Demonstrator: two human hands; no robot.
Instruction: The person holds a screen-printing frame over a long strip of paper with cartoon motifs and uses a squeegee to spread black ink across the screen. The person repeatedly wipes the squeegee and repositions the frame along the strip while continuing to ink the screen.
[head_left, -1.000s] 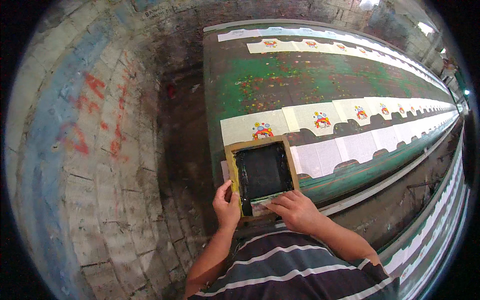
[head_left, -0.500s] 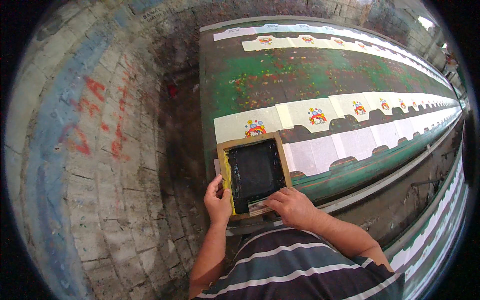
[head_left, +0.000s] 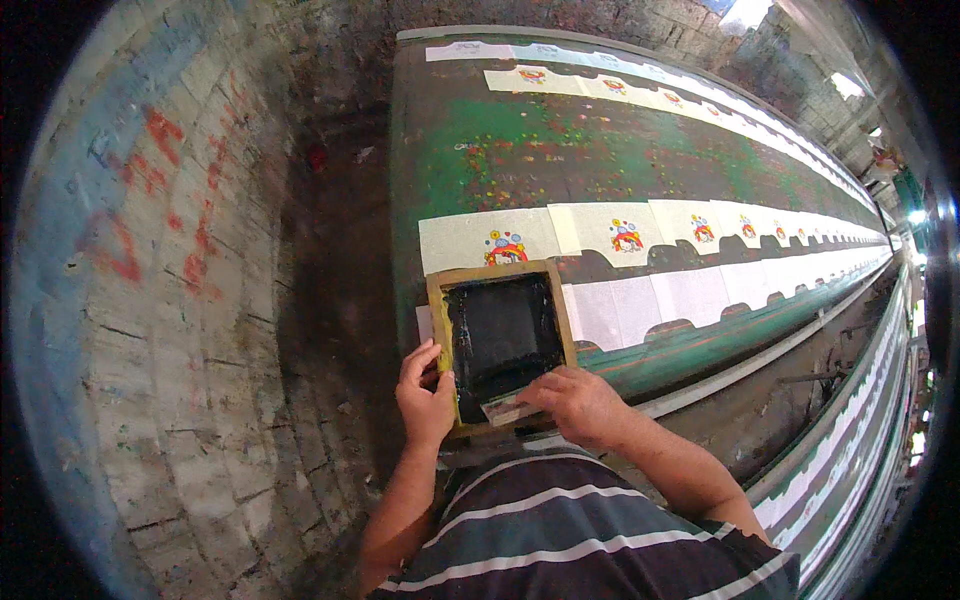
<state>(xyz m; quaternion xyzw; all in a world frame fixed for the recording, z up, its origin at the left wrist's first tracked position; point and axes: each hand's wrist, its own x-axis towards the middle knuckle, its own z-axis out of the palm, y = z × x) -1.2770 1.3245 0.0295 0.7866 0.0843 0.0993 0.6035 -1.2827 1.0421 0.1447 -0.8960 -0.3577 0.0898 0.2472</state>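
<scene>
Steadying the frame, apparently, the left hand has fingers clamped at its eight o'clock, the right hand fingers clamped on the squeegee at six.

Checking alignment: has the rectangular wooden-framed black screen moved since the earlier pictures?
No, the screen shows no visible shift against the long green table.

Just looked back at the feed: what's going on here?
A person stands at the near left end of a long green table. Their left hand holds the left side of a wooden frame with a dark panel inside. Their right hand grips a flat tool at the frame's near edge. Plain white pieces run off to the right; beyond them lies a row of printed pieces.
</scene>
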